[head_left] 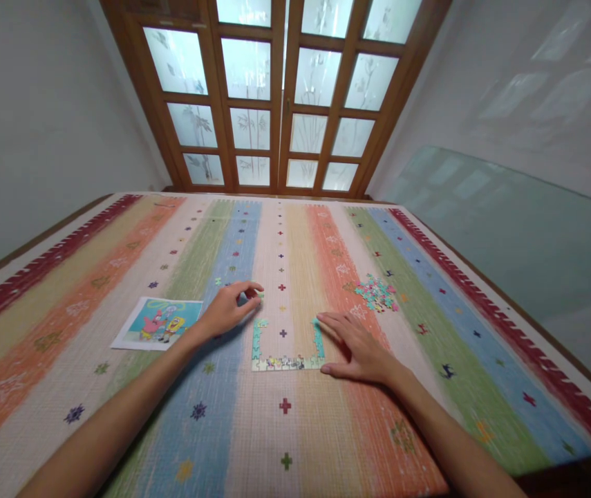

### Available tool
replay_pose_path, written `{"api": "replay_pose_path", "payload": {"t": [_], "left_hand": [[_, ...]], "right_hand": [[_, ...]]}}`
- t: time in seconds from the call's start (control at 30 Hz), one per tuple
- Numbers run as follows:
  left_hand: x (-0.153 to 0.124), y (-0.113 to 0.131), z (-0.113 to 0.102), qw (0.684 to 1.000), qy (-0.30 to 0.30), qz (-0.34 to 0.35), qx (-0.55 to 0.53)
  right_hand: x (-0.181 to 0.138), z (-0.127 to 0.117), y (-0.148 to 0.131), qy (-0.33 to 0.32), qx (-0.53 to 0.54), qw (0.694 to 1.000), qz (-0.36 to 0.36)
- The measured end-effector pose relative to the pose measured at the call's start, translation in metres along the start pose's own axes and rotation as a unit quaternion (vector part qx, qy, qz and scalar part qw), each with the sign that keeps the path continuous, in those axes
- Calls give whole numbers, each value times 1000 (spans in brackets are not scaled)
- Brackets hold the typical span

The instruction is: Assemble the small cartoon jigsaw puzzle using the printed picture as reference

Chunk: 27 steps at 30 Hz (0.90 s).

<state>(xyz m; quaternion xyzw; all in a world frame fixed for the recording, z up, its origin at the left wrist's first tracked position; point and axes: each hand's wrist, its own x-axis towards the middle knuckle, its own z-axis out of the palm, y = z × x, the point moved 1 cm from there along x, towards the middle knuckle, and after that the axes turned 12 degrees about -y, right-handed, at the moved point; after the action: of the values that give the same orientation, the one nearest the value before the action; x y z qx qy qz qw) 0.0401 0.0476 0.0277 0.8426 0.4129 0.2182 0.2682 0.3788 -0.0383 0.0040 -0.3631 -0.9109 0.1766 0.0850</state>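
A partly joined puzzle frame [285,361], with left, bottom and right edges linked, lies on the striped mat. My left hand [229,308] hovers just above its top left corner, thumb and fingers pinched on a small green puzzle piece [260,295]. My right hand [358,347] lies flat on the mat beside the frame's right edge, fingers stretched out and touching that edge. A heap of loose puzzle pieces [377,292] sits beyond my right hand. A cartoon reference picture [159,323] lies left of my left forearm.
The striped woven mat [119,290] covers a wide surface with a wooden edge. A few stray pieces [218,281] lie beyond my left hand. A wooden glass-paned door [274,97] stands at the far end. A glass panel [523,235] leans on the right wall.
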Motion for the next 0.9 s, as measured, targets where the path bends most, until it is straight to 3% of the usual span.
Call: {"api": "replay_pose_path", "payload": {"t": [0.23,0.9], "left_hand": [[-25,25,26,998,-11,48,-27],[-37,15,42,994,33,89,54]], "right_hand": [[-1,1,0,9,-11,1000,-3],[-2,0,0,2,-10,1000,9]]}}
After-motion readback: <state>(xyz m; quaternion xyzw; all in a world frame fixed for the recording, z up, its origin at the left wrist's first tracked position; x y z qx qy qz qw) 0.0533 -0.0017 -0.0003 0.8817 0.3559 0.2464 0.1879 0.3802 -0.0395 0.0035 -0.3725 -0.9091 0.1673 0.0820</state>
